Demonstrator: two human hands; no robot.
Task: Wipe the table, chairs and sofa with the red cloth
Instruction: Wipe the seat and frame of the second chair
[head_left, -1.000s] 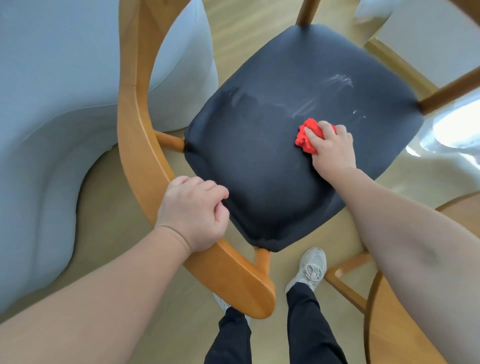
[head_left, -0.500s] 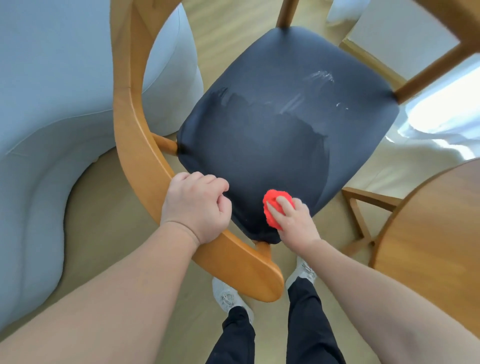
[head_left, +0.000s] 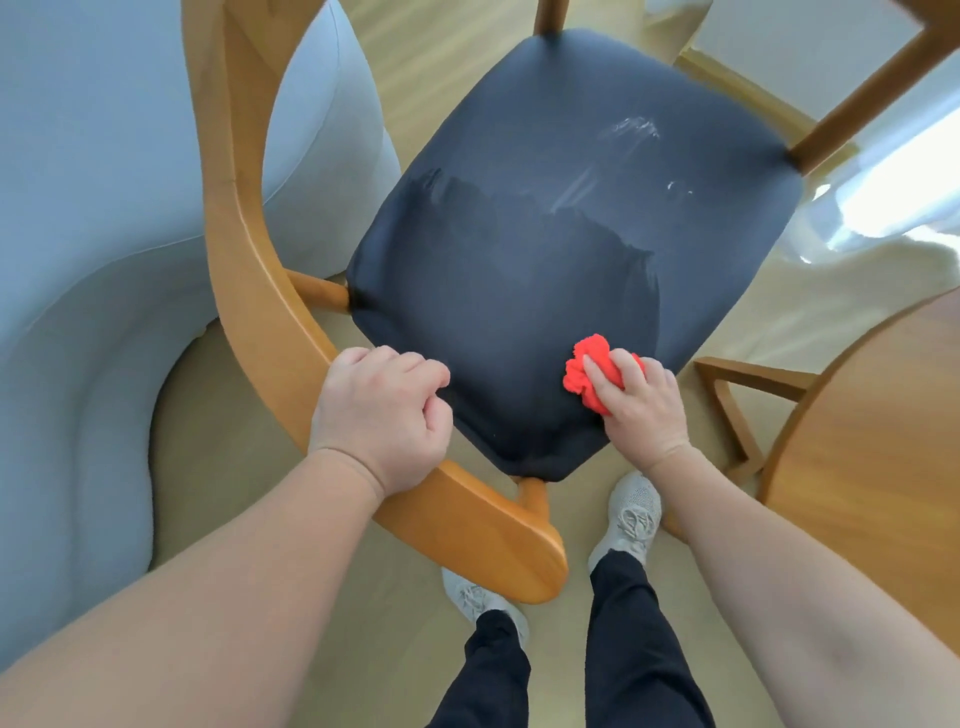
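Half the dark seat (head_left: 545, 249) looks wiped; pale streaks remain at the far side. Your right hand (head_left: 641, 410) grips the red cloth (head_left: 584, 371) bunched at the near edge, your left hand (head_left: 382, 418) clamps the chair back (head_left: 249, 270). Tabletop (head_left: 878, 457) and sofa (head_left: 88, 249) seemingly wait.

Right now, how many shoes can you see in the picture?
2. One pale shoe is below the right hand; the other shoe is partly hidden under the chair's wooden backrest.

A home living room: pale sofa (head_left: 93, 260), wooden chair (head_left: 249, 270), round table (head_left: 883, 467).
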